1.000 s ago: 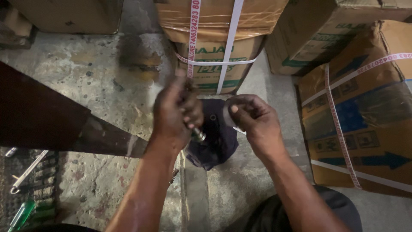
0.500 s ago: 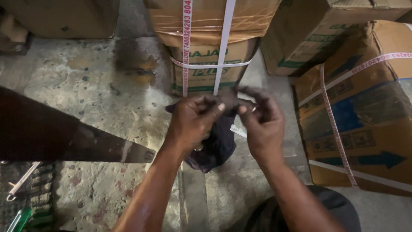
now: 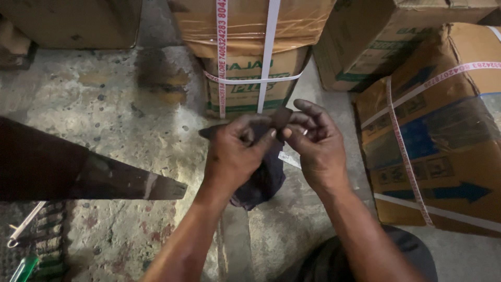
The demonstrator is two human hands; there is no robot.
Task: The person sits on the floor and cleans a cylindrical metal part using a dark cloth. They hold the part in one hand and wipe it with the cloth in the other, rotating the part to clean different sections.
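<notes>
A dark cloth (image 3: 263, 177) is held up in front of the body, above a stained concrete floor (image 3: 120, 104), by both hands. The left hand (image 3: 235, 154) is closed over the cloth's upper edge, thumb pressed toward the fingers. The right hand (image 3: 315, 146) is pinched on a small dark flap (image 3: 281, 117) at the top, with the remaining fingers loosely curled. The bulk of the cloth hangs bunched below the left hand. The work appears to be mid-course: the fabric is gathered and gripped, but neither spread nor folded flat. A strapped cardboard box (image 3: 250, 78) stands just beyond the hands; a dark tapered board (image 3: 78, 175) lies to the left.
</notes>
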